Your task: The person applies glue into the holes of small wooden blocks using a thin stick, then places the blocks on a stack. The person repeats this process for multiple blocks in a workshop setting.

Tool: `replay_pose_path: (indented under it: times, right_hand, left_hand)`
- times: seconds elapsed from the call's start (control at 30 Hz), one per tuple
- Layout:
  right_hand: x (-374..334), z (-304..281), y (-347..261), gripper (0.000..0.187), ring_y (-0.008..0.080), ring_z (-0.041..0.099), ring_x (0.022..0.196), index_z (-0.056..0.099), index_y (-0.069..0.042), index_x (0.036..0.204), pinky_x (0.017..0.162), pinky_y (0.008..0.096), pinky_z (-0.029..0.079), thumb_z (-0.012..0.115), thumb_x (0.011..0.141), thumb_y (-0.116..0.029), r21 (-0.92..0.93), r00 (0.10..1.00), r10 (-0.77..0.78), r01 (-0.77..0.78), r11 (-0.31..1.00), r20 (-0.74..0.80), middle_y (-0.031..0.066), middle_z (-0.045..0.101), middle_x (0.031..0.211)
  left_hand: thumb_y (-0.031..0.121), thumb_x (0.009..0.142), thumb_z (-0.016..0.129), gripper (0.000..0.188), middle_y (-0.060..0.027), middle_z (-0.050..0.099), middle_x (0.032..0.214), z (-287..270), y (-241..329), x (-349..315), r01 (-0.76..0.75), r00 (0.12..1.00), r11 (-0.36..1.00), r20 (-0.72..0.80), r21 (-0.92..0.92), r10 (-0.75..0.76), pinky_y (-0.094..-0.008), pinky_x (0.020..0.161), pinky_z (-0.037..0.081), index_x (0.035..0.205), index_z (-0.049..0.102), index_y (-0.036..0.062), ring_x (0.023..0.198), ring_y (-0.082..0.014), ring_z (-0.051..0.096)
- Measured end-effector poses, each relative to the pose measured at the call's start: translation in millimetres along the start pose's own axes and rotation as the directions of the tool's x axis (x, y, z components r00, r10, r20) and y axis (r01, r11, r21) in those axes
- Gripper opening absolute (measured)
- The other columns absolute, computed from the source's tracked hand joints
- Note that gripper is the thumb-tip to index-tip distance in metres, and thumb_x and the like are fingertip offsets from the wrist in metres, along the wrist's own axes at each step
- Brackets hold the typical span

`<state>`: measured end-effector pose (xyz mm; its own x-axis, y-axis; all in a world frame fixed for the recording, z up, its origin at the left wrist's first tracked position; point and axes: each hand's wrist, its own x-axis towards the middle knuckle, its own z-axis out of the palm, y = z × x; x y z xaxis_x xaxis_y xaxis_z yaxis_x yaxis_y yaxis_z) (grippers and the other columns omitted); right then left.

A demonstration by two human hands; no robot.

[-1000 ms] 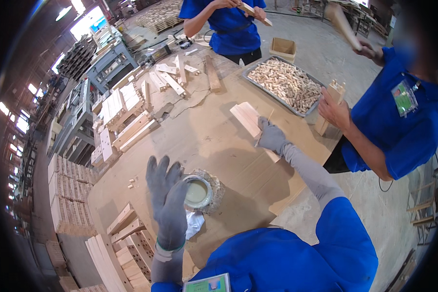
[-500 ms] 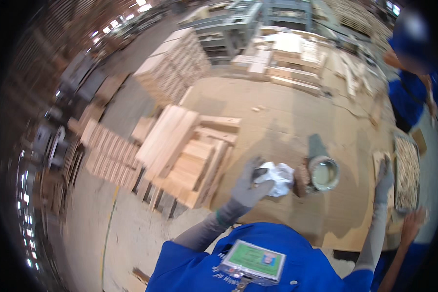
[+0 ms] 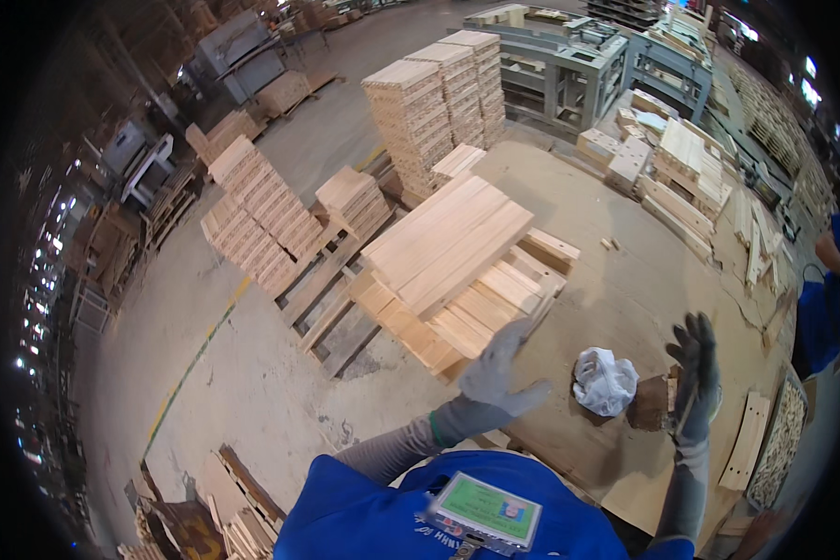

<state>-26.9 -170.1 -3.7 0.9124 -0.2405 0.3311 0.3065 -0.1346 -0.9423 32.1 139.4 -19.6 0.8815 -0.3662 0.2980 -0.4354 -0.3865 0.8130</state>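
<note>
My left hand [image 3: 499, 378], in a grey glove, is open with the fingers apart, beside the near right corner of a pile of pale wooden boards [image 3: 448, 243]. My right hand [image 3: 695, 383], also gloved, is open and raised over the table [image 3: 569, 439], its fingers spread. Between the two hands a crumpled white plastic bag [image 3: 605, 381] lies on the table, touched by neither. A brown block [image 3: 648, 406] sits between the bag and my right hand, which partly covers it.
A drilled wooden strip [image 3: 745, 439] and a tray of small wooden pieces [image 3: 780, 443] lie at the right, near another person [image 3: 817, 313]. Stacked wood [image 3: 411, 103] stands beyond the boards. More lumber [image 3: 681, 177] is at the far right, and pallets [image 3: 322, 322] rest on the floor.
The view has swung left. My left hand has come away from the white bag toward the boards. My right hand has left the wooden strip and moved in near the brown block.
</note>
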Motion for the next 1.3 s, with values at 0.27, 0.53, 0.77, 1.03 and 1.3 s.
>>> replay_pose_path:
  times: [0.27,0.53,0.77,1.03,1.3]
  right_hand:
    - [157,160,72,0.054,0.0252,0.041,0.134,0.032,0.002,0.144,0.108,0.0334,0.035,0.055,0.097,-0.012,-0.026,0.958,-0.098,0.109,0.994,0.269,0.0187,0.041,0.145]
    - [237,221,117,0.047,0.0204,0.055,0.115,0.049,0.001,0.134,0.101,0.0293,0.04,0.054,0.098,-0.03,-0.324,0.934,0.132,-0.019,0.946,0.331,0.0136,0.059,0.126]
    - [214,230,98,0.043,0.0203,0.057,0.11,0.055,0.0,0.128,0.099,0.0296,0.041,0.052,0.099,-0.031,-0.179,0.909,0.23,-0.177,0.968,0.347,0.013,0.063,0.12]
    - [172,254,70,0.043,0.0203,0.055,0.113,0.055,0.001,0.127,0.101,0.0301,0.039,0.05,0.1,-0.031,-0.259,0.911,0.148,-0.047,0.965,0.385,0.0137,0.063,0.119]
    - [151,250,52,0.046,0.0219,0.055,0.114,0.052,0.004,0.13,0.101,0.03,0.04,0.056,0.097,-0.028,-0.254,0.933,0.177,-0.098,0.962,0.312,0.0169,0.061,0.12]
  left_hand:
    - [0.02,0.077,0.077,0.088,-0.0208,0.046,0.133,-95,-68,-42,0.16,0.94,0.987,-0.302,-0.027,-0.16,-0.041,0.096,0.046,0.144,0.024,0.0,0.116,-0.0314,0.055]
    - [0.048,0.098,0.041,0.067,-0.0222,0.047,0.125,-146,-114,-41,0.412,0.756,-0.125,0.416,-0.902,-0.506,-0.0516,0.092,0.049,0.145,0.02,0.0055,0.11,-0.0384,0.055]
    - [0.062,0.096,0.032,0.079,-0.0296,0.039,0.135,-163,-136,-4,0.536,0.587,-0.374,0.652,-0.757,-0.479,-0.0643,0.101,0.039,0.146,0.02,0.0018,0.123,-0.0478,0.045]
    - [0.054,0.099,0.024,0.071,-0.028,0.04,0.137,-167,-136,-7,0.516,0.668,-0.598,0.725,-0.613,-0.166,-0.0608,0.098,0.041,0.148,0.021,0.0034,0.122,-0.0443,0.047]
    - [0.048,0.094,0.04,0.07,-0.0267,0.046,0.131,-170,-131,-24,0.569,0.63,-0.581,0.763,-0.582,-0.147,-0.0534,0.09,0.049,0.143,0.029,-0.0004,0.116,-0.0389,0.053]
